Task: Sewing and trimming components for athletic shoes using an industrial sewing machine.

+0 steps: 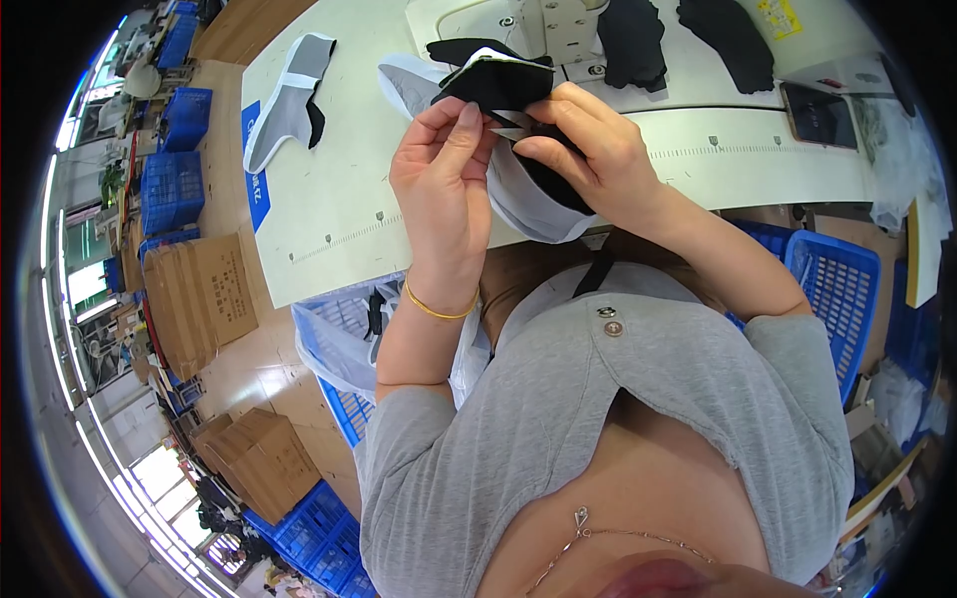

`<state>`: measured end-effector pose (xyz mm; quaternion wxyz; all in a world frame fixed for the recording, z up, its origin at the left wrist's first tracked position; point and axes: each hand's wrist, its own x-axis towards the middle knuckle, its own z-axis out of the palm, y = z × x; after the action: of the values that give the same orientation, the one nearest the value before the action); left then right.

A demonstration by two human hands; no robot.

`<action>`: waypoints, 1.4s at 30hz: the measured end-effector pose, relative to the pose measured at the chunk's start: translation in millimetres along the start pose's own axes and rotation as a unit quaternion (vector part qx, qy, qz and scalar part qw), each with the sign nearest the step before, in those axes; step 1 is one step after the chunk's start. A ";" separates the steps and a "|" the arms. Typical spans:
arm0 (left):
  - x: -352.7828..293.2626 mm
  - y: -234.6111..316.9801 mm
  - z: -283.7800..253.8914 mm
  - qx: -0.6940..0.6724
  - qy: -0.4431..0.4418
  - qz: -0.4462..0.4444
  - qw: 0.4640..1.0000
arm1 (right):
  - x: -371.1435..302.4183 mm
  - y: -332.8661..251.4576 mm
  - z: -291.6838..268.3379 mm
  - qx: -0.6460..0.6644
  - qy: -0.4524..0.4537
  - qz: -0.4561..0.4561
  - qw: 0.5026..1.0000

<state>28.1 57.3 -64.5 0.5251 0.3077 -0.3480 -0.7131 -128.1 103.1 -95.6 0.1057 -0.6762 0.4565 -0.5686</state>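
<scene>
Both my hands are raised over the white sewing table (329, 214), in front of a white sewing machine (508, 22). Between them is a black and grey fabric piece (508, 82) with a white edge, its layers folded over. My left hand (447, 169) pinches its lower edge between thumb and fingers. My right hand (603, 149) grips the black part from the other side, thumb and fingers bent round it. A grey panel (538, 214) of the fabric hangs down below the hands. A small pale pointed thing shows between the fingertips; I cannot make out what it is.
Another grey and black fabric piece (289, 110) lies on the table's left. Black fabric pieces (631, 45) rest right of the machine, and a dark phone (819, 115) lies farther right. Blue crates (832, 299) and cardboard boxes (199, 304) stand around the table.
</scene>
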 end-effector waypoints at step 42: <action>-7.5 -2.2 -9.2 0.000 0.015 -0.004 1.000 | -4.4 2.6 2.9 -0.025 0.008 -0.041 0.999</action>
<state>36.3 63.4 -71.1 0.5271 0.3204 -0.3387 -0.7105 -126.6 103.8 -101.2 0.0618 -0.6922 0.4431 -0.5664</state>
